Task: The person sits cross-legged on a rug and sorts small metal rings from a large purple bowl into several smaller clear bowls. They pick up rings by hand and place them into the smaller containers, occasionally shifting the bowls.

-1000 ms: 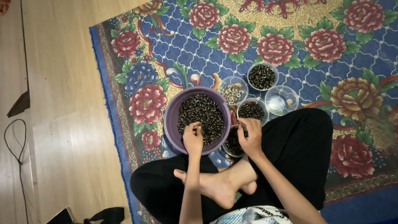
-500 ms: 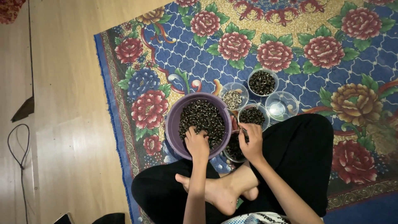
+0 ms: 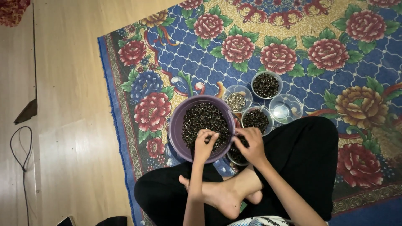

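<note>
Hands low in centre frame: left hand (image 3: 204, 146) pinches small dark rings in the purple bowl (image 3: 176, 125); right hand (image 3: 251, 144) curls over a small cup, grip unclear. Beyond, clear cups (image 3: 286, 108) on floral rug (image 3: 293, 33), upper right.

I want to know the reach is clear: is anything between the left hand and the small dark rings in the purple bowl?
Nothing visible. The left hand is already over the purple bowl, fingers down on the small dark rings. The right hand is beside it.

Purple plastic bowl (image 3: 178, 125) holds seemingly metal rings (image 3: 201, 121).
</note>
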